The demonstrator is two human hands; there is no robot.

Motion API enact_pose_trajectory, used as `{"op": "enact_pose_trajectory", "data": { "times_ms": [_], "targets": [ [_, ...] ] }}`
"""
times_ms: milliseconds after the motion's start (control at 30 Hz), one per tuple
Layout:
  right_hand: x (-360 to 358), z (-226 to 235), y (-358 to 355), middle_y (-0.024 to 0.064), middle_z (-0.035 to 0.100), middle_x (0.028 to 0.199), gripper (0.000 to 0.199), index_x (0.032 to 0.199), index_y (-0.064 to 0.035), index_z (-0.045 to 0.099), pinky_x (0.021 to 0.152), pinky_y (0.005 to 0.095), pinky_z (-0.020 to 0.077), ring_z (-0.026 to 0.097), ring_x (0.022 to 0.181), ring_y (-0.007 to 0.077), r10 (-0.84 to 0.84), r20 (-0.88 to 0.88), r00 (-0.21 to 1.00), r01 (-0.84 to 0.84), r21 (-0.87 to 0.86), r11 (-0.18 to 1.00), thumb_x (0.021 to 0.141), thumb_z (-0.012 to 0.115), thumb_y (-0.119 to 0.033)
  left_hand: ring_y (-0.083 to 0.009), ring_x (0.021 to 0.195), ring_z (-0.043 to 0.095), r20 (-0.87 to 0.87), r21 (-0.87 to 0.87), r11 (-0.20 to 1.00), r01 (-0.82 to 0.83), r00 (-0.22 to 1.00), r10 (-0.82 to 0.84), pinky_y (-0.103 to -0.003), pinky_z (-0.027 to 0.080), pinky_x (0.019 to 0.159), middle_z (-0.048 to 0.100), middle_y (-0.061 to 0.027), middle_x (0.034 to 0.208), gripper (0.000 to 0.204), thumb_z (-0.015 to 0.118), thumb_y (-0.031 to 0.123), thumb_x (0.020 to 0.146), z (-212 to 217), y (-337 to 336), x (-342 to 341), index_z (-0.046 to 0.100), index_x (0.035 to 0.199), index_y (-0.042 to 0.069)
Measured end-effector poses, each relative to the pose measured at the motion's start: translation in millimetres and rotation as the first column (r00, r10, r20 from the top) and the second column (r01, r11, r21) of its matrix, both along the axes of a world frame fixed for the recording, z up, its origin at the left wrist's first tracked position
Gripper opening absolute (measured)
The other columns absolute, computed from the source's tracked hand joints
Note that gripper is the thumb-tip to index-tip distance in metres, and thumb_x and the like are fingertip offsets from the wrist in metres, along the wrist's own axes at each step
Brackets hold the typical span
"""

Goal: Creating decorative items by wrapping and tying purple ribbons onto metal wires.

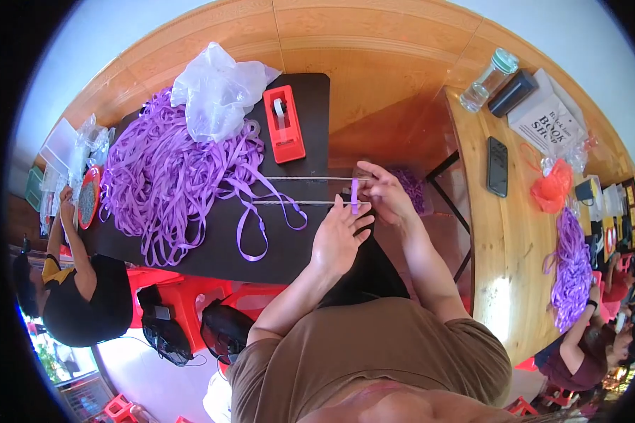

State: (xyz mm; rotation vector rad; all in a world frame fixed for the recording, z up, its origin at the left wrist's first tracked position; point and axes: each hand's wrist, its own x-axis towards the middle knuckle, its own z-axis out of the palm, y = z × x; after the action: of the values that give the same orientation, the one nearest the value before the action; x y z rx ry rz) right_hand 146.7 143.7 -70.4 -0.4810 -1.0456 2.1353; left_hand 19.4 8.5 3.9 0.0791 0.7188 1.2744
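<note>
Two thin parallel metal rods [307,203] jut out past the right end of the dark table. A short purple strap [355,196] spans both rods close to their tips. My left hand [337,238] is just below the lower rod, its fingers spread and fingertips beside the strap. From the right, my right hand [389,199] reaches the strap; its index finger stretches above the upper rod while other fingers bend at the strap. The exact pinch is partly hidden. Left of the rods lies a big heap of purple lanyards [169,176], one loop trailing beside the rods.
On the dark table [310,99] are a clear plastic bag [219,92] and a red tape dispenser [284,123]. The wooden table [501,233] at right holds a phone [497,166], a bottle [488,81] and more purple lanyards [571,271]. People sit at far left and right.
</note>
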Motion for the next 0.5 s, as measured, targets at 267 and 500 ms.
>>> {"op": "enact_pose_trajectory", "data": {
  "times_ms": [267, 500],
  "targets": [
    [-9.7, 40.4, -20.2, 0.0196, 0.059, 0.098, 0.051, 0.136, -0.0044, 0.035, 0.084, 0.0397, 0.0472, 0.059, 0.094, 0.0308, 0.008, -0.033, 0.999, -0.016, -0.225, 0.974, 0.093, 0.05, -0.027, -0.0215, 0.107, 0.049, 0.004, 0.006, 1.0, -0.011, 1.0, 0.011, -0.034, 0.034, 0.089, 0.053, -0.0095, 0.121, 0.057, 0.037, 0.051, 0.094, -4.3, -0.4, -0.8, 0.049, 0.123, 0.003],
    [-19.0, 29.4, -15.6, 0.0168, 0.059, 0.089, 0.064, 0.13, -0.0054, 0.043, 0.076, 0.0384, 0.0496, 0.06, 0.089, 0.0306, 0.128, -0.183, 0.975, -0.192, -0.393, 0.899, 0.093, 0.033, -0.057, -0.0194, 0.103, 0.049, 0.006, 0.027, 0.999, -0.023, 1.0, 0.023, -0.034, 0.033, 0.087, 0.056, -0.0061, 0.115, 0.052, 0.044, 0.053, 0.091, -2.2, -1.2, 0.3, 0.053, 0.117, 0.009]
  ]
}}
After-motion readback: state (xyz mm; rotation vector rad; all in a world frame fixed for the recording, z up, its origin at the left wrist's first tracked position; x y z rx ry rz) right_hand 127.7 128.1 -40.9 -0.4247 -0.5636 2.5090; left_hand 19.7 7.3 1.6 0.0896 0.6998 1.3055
